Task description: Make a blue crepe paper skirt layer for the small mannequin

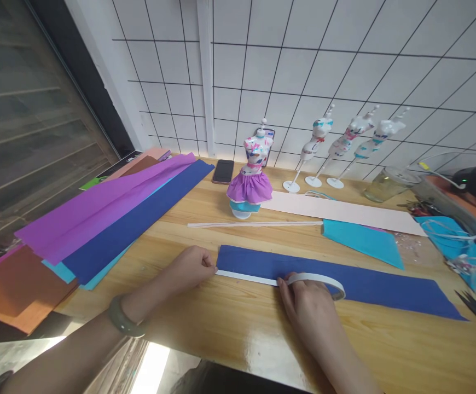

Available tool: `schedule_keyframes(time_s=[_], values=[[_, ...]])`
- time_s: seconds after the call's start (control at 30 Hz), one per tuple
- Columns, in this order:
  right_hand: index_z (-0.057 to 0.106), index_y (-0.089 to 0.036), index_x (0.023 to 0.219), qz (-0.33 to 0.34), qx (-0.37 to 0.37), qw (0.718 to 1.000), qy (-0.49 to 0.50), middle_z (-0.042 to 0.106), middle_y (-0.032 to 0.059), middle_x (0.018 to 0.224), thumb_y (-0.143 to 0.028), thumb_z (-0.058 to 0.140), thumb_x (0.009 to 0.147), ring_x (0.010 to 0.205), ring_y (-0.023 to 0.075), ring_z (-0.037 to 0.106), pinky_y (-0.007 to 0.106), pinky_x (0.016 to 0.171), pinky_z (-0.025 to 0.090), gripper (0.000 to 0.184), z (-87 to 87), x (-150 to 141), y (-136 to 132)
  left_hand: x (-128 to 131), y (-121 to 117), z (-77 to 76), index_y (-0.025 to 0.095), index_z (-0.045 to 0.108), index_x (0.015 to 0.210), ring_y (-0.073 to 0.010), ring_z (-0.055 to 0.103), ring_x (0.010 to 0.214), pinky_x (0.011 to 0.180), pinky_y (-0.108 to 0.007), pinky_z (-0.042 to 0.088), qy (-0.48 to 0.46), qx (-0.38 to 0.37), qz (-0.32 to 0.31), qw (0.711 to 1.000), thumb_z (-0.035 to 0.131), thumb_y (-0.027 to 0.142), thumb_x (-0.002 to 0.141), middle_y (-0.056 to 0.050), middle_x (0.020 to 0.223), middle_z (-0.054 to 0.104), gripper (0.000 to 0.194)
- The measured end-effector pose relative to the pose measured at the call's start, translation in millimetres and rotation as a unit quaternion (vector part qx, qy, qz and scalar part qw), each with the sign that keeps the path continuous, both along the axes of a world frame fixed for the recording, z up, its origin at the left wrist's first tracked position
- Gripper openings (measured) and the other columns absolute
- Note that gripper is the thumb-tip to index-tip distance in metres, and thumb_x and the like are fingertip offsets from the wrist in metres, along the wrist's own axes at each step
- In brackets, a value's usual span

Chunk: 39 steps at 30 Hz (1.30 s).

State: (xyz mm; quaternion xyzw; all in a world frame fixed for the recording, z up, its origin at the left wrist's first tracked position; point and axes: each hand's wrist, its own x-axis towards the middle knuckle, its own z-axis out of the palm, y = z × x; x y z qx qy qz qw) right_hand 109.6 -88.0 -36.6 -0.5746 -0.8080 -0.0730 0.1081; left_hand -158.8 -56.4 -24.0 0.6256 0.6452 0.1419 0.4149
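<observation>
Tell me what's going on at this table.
Someone is handling narrow white tape along the near edge of a long, dark-blue, paper-like strip on a wooden table. The left hand is at the tape's left end; the right hand holds the white ring-shaped roll. Tape runs between them. Beyond stands a small patterned mannequin in a purple skirt.

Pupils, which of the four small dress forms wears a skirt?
The leftmost dress form. It alone has a skirt, a purple one; the other three forms, grouped to its right, wear none.
</observation>
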Motion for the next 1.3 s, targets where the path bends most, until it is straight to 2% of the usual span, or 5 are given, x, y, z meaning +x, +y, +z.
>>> schedule_keyframes(time_s=[0.3, 0.63, 0.87, 1.1, 1.3], values=[[0.063, -0.014, 0.070, 0.006, 0.011, 1.000, -0.009, 0.062, 0.0091, 0.057, -0.029, 0.035, 0.093, 0.058, 0.0239, 0.060, 0.033, 0.058, 0.036, 0.039, -2.0, 0, 1, 6, -3, 10.7, 0.017, 0.056, 0.060, -0.0153, 0.055, 0.060, 0.049, -0.023, 0.031, 0.054, 0.032, -0.003, 0.998, 0.050, 0.031, 0.067, 0.000, 0.060, 0.059, 0.017], [0.063, -0.014, 0.073, -0.029, -0.008, 0.999, 0.009, 0.064, 0.0096, 0.061, -0.027, 0.037, 0.093, 0.065, 0.0246, 0.062, 0.034, 0.066, 0.036, 0.035, 2.5, -5, -3, 7, -2, 10.9, 0.019, 0.047, 0.057, -0.0145, 0.051, 0.059, 0.050, -0.024, 0.028, 0.098, 0.045, -0.024, 0.994, 0.048, 0.034, 0.071, 0.002, 0.059, 0.055, 0.021], [0.060, -0.016, 0.066, -0.028, -0.023, 0.999, -0.012, 0.062, 0.0070, 0.057, -0.027, 0.039, 0.092, 0.051, 0.0197, 0.057, 0.030, 0.054, 0.028, 0.035, 3.4, -4, 1, 9, 1, 18.0, 0.019, 0.045, 0.059, -0.0157, 0.050, 0.060, 0.050, -0.025, 0.026, 0.142, 0.020, -0.038, 0.989, 0.047, 0.036, 0.071, 0.001, 0.060, 0.054, 0.021], [0.059, -0.017, 0.065, -0.058, -0.031, 0.998, -0.020, 0.062, 0.0071, 0.060, -0.028, 0.044, 0.089, 0.049, 0.0187, 0.053, 0.030, 0.052, 0.021, 0.030, 2.5, -8, 1, 8, 2, 16.7, 0.019, 0.043, 0.059, -0.0147, 0.049, 0.059, 0.050, -0.025, 0.026, 0.147, 0.014, -0.043, 0.988, 0.046, 0.037, 0.070, 0.002, 0.059, 0.051, 0.021], [0.059, -0.016, 0.066, -0.081, -0.002, 0.996, -0.033, 0.059, 0.0075, 0.060, -0.026, 0.046, 0.087, 0.050, 0.0180, 0.050, 0.030, 0.052, 0.016, 0.027, 5.5, -15, -2, 6, 4, 12.9, 0.019, 0.045, 0.060, -0.0143, 0.048, 0.058, 0.050, -0.025, 0.026, 0.138, 0.012, -0.051, 0.989, 0.047, 0.040, 0.070, 0.003, 0.059, 0.051, 0.024]])
